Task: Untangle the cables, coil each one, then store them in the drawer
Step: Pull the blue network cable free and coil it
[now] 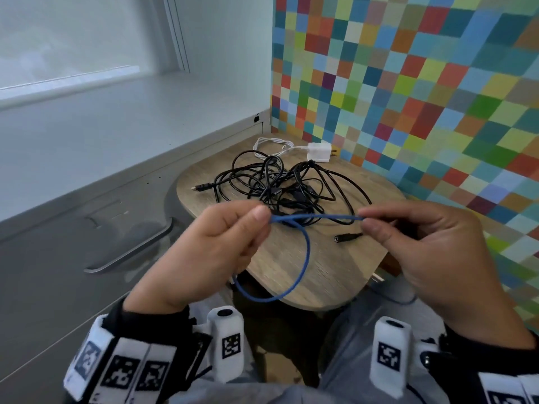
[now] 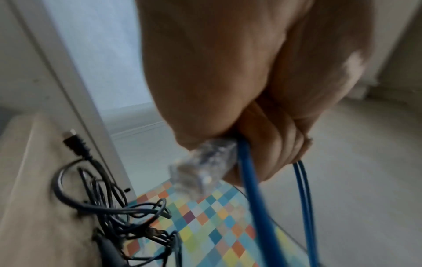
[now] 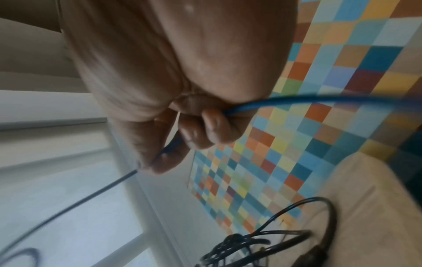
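At the left of the head view runs a grey cabinet front with a long drawer handle [image 1: 128,249]; the drawer [image 1: 73,228] it belongs to looks closed, and no cable shows in or on it.

Moving right, the left hand [image 1: 204,252] sits at lower centre, thumb and fingers curled around the blue cable [image 1: 306,258]. The left wrist view shows this hand gripping several blue strands together with the clear plug [image 2: 203,166] sticking out of the fist, which suggests a coil has been started. One loop of blue hangs below the hand, over the near edge of the small wooden table [image 1: 335,272].

Above the hands, in the middle of the frame, the black cables [image 1: 280,182] lie in a knotted heap on the tabletop, one plug pointing left. Behind them, toward the top of the table, is a white charger [image 1: 319,151] with its cord loosely bunched (neither looks coiled).

At the right, the right hand [image 1: 423,246] pinches the blue cable between thumb and forefinger, holding a short run level between the two hands.

My reading: the blue cable is free of the tangle and being wound, so this is early. The black heap remains to be separated, every cable coiled, and all of them stored.
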Demonstrator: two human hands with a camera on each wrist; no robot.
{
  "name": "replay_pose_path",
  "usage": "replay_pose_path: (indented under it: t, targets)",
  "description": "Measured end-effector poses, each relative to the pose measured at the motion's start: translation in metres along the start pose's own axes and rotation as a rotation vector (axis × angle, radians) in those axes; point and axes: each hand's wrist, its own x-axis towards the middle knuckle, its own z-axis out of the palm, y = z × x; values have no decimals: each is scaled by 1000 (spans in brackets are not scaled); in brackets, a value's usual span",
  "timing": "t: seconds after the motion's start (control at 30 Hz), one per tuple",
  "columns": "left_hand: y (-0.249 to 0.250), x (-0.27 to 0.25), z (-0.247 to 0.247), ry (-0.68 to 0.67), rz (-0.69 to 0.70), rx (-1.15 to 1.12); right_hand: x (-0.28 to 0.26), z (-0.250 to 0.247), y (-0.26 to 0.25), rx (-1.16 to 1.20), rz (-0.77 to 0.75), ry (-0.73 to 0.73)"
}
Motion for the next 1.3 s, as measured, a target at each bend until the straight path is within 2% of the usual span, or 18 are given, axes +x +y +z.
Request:
replay_pose_path:
  t: [0.07, 0.1, 0.2, 0.3, 0.37, 0.43, 0.57, 0.63, 0.8, 0.93, 1.1, 1.17, 1.3]
  targets:
    - [4, -2, -9, 22, -33, -341, 4, -6, 10, -15, 32, 109]
    - [7, -4, -12, 36, -25, -438, 5, -7, 16, -29, 43, 151]
    - [17, -4, -12, 151, 5, -537, 4, -3, 25, -150, 50, 132]
    - [16, 4, 2, 326, 53, -460, -2, 18, 25, -330, 65, -7]
    - [12, 9, 15, 417, 121, -259, -6, 33, 23, -468, 34, -119]
    - [8, 11, 27, 439, 176, 1, -8, 46, 20, -537, -32, -183]
    - [1, 9, 46, 355, 216, 328, -12, 60, 10, -601, -124, -384]
    - [-3, 9, 50, 310, 218, 502, -13, 63, 6, -567, -163, -436]
    - [-5, 11, 56, 267, 282, 613, -13, 63, -3, -374, -281, -232]
    - [-5, 13, 53, 261, 316, 737, -17, 64, -6, -234, -249, -180]
    - [0, 9, 50, 192, 256, 762, -19, 55, -13, -140, -150, -282]
    - [0, 9, 42, 158, 190, 768, -16, 45, -14, -134, -112, -280]
    - [0, 8, 28, -8, -42, 427, -10, 28, -8, -142, -49, -194]
